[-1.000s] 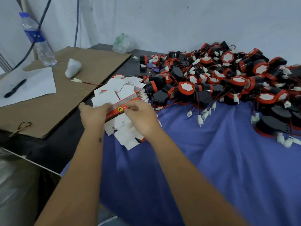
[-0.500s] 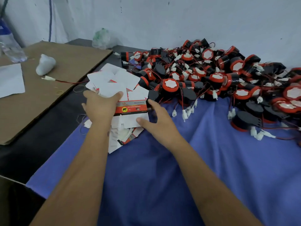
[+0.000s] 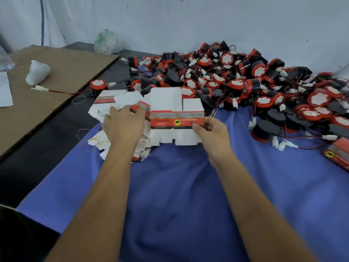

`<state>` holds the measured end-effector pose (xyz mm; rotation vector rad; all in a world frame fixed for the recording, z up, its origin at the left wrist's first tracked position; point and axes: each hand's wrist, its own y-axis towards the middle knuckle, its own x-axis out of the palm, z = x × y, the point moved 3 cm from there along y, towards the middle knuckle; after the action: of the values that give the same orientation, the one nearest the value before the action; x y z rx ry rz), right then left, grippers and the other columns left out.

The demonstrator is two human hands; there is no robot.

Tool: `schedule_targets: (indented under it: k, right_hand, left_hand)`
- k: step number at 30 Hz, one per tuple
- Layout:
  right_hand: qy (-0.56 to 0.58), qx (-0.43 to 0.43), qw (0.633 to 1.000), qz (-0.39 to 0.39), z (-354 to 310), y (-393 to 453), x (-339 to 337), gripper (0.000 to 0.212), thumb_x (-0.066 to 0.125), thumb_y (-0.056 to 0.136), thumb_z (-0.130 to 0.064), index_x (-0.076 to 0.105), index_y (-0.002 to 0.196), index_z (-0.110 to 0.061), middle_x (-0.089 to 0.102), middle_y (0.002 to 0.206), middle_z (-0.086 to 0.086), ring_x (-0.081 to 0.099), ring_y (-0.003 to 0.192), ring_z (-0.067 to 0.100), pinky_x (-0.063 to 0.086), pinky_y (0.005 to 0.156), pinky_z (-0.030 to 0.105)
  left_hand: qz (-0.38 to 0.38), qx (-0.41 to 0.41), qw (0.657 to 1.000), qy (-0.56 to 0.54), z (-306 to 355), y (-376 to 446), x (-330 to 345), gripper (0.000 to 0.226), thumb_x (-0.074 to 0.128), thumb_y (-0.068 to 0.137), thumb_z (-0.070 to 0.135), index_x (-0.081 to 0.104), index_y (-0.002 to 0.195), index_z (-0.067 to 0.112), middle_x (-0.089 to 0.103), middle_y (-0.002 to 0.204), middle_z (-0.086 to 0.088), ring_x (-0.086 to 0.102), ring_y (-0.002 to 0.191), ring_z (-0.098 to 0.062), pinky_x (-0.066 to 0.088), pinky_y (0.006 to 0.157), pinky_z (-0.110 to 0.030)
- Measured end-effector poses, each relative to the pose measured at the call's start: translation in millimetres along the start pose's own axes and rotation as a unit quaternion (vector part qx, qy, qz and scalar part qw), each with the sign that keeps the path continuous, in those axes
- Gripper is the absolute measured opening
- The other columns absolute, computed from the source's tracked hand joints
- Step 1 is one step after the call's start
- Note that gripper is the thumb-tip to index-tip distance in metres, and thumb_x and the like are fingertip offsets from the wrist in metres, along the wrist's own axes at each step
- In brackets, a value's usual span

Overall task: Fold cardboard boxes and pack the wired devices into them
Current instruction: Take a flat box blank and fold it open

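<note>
Blue cloth (image 3: pixel 179 195) covers the bench under both forearms, with a pale wall behind. Far left of the hands lies a brown cardboard sheet (image 3: pixel 62 72), matte and stiff, carrying a crumpled white wad (image 3: pixel 37 72); thin rubber bands (image 3: pixel 79 100) sit on the dark strip between it and the cloth. The left hand (image 3: pixel 124 125) rests palm-down on the stack (image 3: pixel 113 104) of flat box blanks, fingers spread and fairly straight, pinning the loose, slippery white card. Just right of it, the right hand (image 3: pixel 211 131) pinches the right end of one blank (image 3: pixel 177 118), thumb on its glossy red-and-grey printed band, white flaps above and notched tabs below. The step looks like separating a single blank: best to keep the stack pressed, slide the blank clear toward the right, check that no second sheet clings beneath, then squeeze along the creases to pop it square. Beyond and right of the hands sprawls the pile of devices (image 3: pixel 236 80), round black-and-red plastic bodies with white faces, thin red wires and white plugs tangled together. At the far right edge lies another box (image 3: pixel 338 154).
</note>
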<state>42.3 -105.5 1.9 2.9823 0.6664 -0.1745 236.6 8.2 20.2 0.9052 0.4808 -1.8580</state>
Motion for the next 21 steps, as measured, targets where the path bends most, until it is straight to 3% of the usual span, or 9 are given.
schedule_targets:
  k: [4,6,8,9,11,13,14,18,21]
  right_hand:
    - [-0.025,-0.014,0.996,0.08,8,4,-55,0.003,0.068,0.092,-0.017,0.068,0.094,-0.018,0.072,0.096,0.014,0.068,0.096,0.032,0.057,0.086,0.047]
    - [0.016,-0.007,0.995,0.096,18,2,-78,0.006,0.066,0.093,-0.014,0.067,0.098,-0.012,0.073,0.096,0.008,0.069,0.092,0.024,0.057,0.086,0.042]
    - [0.093,0.001,0.989,0.117,26,2,-95,0.005,0.063,0.095,-0.011,0.066,0.099,-0.012,0.073,0.096,0.002,0.068,0.09,0.015,0.055,0.083,0.032]
    - [0.13,0.007,0.983,0.132,29,3,-101,0.005,0.061,0.096,-0.011,0.064,0.098,-0.013,0.073,0.095,0.0,0.068,0.088,0.012,0.055,0.08,0.029]
    - [0.215,0.023,0.962,0.17,33,4,-110,0.007,0.056,0.099,-0.012,0.062,0.096,-0.015,0.073,0.089,-0.005,0.069,0.081,0.008,0.055,0.072,0.026]
    - [0.293,0.031,0.935,0.198,34,3,-116,0.01,0.051,0.101,-0.011,0.061,0.098,-0.013,0.072,0.089,-0.005,0.07,0.077,0.006,0.056,0.066,0.024]
    - [0.319,0.031,0.925,0.206,33,1,-118,0.011,0.05,0.102,-0.01,0.061,0.101,-0.011,0.071,0.09,-0.004,0.071,0.076,0.006,0.056,0.065,0.024]
    - [0.226,0.025,0.948,0.223,30,2,-116,0.02,0.051,0.101,-0.009,0.06,0.118,-0.005,0.07,0.104,0.003,0.07,0.094,0.016,0.058,0.081,0.033]
    - [0.115,0.0,0.971,0.211,22,7,-114,0.042,0.055,0.098,-0.008,0.049,0.139,-0.017,0.072,0.105,-0.002,0.067,0.1,0.011,0.054,0.096,0.033]
  left_hand:
    - [0.011,0.009,0.996,0.083,19,-17,-7,0.054,0.048,0.09,0.042,0.045,0.141,0.025,0.024,0.156,-0.016,0.011,0.146,-0.035,0.011,0.112,-0.06]
    - [0.096,0.091,0.989,0.059,41,-30,-8,0.053,0.052,0.088,0.036,0.046,0.14,0.026,0.019,0.158,-0.014,0.005,0.148,-0.031,0.008,0.113,-0.058]
    - [0.141,0.19,0.97,-0.05,71,-50,-1,0.046,0.057,0.088,0.032,0.053,0.134,0.026,0.032,0.149,-0.007,0.02,0.143,-0.028,0.02,0.111,-0.045]
    - [0.11,0.219,0.958,-0.152,88,-61,8,0.042,0.058,0.089,0.029,0.054,0.131,0.026,0.039,0.141,-0.001,0.029,0.137,-0.022,0.025,0.107,-0.035]
    - [-0.046,0.205,0.901,-0.379,118,-86,37,0.038,0.055,0.094,0.022,0.049,0.131,0.027,0.039,0.131,0.008,0.038,0.124,-0.008,0.03,0.101,-0.022]
    - [-0.167,0.13,0.834,-0.51,137,-113,72,0.045,0.051,0.099,0.017,0.037,0.141,0.028,0.035,0.141,0.008,0.038,0.131,-0.008,0.033,0.107,-0.026]
    - [-0.192,0.101,0.824,-0.524,140,-124,88,0.051,0.048,0.101,0.016,0.031,0.148,0.025,0.031,0.148,0.007,0.033,0.138,-0.01,0.031,0.11,-0.028]
    - [-0.212,0.09,0.849,-0.475,132,-134,126,0.061,0.044,0.103,0.015,0.015,0.156,0.019,0.015,0.162,0.002,0.017,0.146,-0.01,0.019,0.111,-0.022]
    - [-0.157,0.117,0.893,-0.404,114,-103,125,0.044,0.049,0.097,0.015,0.045,0.139,0.024,0.053,0.136,0.006,0.05,0.119,-0.005,0.039,0.097,-0.024]
